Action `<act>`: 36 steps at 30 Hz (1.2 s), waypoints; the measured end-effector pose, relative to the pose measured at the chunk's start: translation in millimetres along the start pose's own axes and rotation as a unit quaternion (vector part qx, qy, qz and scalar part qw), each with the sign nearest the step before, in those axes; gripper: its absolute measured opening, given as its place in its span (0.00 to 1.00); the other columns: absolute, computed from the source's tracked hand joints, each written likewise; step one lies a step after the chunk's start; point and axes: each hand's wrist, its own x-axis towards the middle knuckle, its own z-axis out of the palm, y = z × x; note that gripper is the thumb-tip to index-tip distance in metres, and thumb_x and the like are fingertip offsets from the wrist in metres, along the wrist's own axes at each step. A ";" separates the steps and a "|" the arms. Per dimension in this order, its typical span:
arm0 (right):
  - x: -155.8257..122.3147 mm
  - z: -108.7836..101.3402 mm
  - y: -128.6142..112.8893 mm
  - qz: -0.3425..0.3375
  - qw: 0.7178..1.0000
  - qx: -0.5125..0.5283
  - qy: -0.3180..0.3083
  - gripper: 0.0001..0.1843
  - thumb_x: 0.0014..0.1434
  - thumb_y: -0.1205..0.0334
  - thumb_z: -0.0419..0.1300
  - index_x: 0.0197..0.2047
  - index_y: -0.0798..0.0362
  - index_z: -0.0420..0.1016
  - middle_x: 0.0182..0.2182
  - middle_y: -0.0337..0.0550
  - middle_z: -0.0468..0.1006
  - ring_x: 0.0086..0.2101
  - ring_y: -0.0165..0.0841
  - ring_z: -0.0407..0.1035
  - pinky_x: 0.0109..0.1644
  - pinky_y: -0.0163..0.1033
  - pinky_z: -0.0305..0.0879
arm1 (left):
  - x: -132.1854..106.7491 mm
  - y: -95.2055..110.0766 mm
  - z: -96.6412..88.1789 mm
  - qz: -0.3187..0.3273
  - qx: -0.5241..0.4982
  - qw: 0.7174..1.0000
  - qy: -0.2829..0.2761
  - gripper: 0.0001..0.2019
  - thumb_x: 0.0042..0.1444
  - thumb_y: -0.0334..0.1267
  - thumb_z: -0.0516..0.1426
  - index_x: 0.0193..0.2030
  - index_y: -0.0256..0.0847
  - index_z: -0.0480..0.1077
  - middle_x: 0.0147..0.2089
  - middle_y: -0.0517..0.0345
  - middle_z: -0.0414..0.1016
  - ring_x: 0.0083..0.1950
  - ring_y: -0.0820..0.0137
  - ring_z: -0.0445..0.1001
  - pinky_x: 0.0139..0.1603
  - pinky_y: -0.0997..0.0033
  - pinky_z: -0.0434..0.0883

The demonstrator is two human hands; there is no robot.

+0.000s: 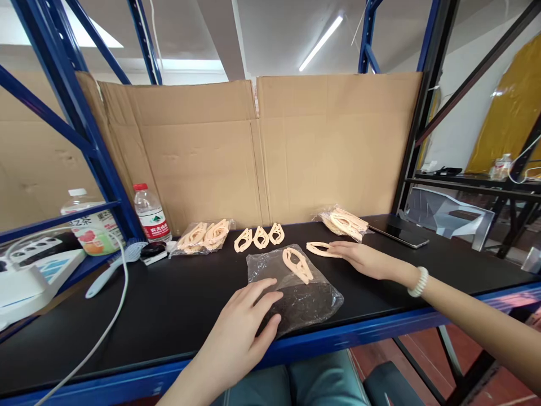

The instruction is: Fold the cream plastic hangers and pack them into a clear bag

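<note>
My left hand is open, fingers spread, over the near left edge of a clear plastic bag lying flat. One peach folding hanger is at the bag's far part; I cannot tell whether it is inside or on top. Just right of the bag, my right hand has its fingers closed on the right end of another folding hanger, which lies low at the tabletop. Three more folding hangers stand in a row behind the bag.
Bagged hangers lie at the back left and back right. A phone is at the right. At the left are a red-capped water bottle, a brush, a white cable and a power strip. Cardboard walls the back.
</note>
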 end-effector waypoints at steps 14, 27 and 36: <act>-68.7 -1.4 -69.5 -0.002 0.997 0.017 0.081 0.22 0.67 0.63 0.48 0.64 0.47 0.62 0.63 0.47 0.63 0.61 0.38 0.59 0.63 0.46 0.62 | -14.6 -1.1 16.8 -0.060 -0.021 0.997 0.048 0.16 0.61 0.32 0.48 0.51 0.44 0.72 0.54 0.55 0.75 0.53 0.63 0.74 0.53 0.59 0.74; -70.7 11.3 -78.7 -0.042 0.983 -0.077 0.160 0.21 0.64 0.71 0.47 0.56 0.54 0.71 0.51 0.51 0.75 0.50 0.38 0.70 0.52 0.44 0.72 | -15.6 -0.6 18.1 -0.058 -0.012 0.997 0.052 0.17 0.62 0.33 0.48 0.56 0.42 0.68 0.55 0.54 0.74 0.54 0.62 0.72 0.54 0.58 0.72; -70.8 17.1 -80.0 -0.053 0.974 -0.125 0.181 0.25 0.59 0.75 0.47 0.58 0.60 0.68 0.53 0.53 0.74 0.49 0.40 0.70 0.53 0.47 0.71 | -16.5 1.0 18.4 -0.053 0.006 0.997 0.050 0.18 0.63 0.34 0.47 0.58 0.40 0.65 0.55 0.52 0.74 0.54 0.62 0.72 0.54 0.58 0.71</act>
